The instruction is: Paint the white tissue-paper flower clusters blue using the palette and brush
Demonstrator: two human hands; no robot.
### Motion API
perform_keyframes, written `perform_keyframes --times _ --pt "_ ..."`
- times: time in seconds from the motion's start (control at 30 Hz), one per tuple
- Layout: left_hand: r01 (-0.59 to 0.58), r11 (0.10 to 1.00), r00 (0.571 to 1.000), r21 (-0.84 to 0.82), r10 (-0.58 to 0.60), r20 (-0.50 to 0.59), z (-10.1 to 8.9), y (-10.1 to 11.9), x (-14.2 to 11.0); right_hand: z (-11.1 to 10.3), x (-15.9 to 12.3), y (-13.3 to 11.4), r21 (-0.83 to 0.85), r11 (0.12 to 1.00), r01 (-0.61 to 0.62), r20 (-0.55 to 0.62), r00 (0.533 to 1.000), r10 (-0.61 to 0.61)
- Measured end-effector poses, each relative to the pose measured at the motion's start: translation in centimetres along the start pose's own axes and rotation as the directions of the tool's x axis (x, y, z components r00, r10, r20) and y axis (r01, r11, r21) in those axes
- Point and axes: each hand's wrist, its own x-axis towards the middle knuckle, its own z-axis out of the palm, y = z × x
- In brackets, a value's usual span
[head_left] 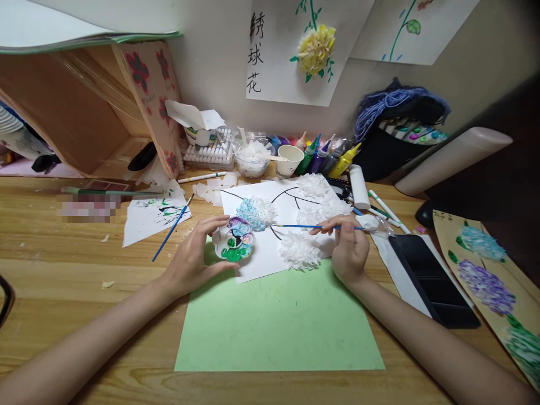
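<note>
My left hand (194, 250) grips a small white paint palette (216, 239) by its edge, with green, black, purple and blue paint in its wells. Between the fingers of my right hand (350, 247) is a thin blue paintbrush (310, 226), its tip pointing left toward a paper flower (253, 214) that is partly light blue and partly white. That flower sits on a white sheet (257, 261) with black branch lines. Several white tissue flowers (300, 251) are on the same sheet. Beneath it lies a green mat (278, 326).
Left of the palette are another blue paintbrush (172, 228) and a paint-smeared paper scrap (143, 219). Behind the sheet stand a paper cup (289, 161), a tub of tissue pieces (252, 160) and paint bottles (318, 157). A black tray (434, 281) lies at right, beside a flower picture (485, 275).
</note>
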Motion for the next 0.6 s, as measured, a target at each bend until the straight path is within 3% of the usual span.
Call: perform_keyframes --times 0.6 --pt "0.001 1.0 1.0 -0.005 -0.001 -0.001 -0.01 0.1 0.04 -0.04 -0.17 0.04 -0.057 0.998 0.039 0.036 0.999 -0.037"
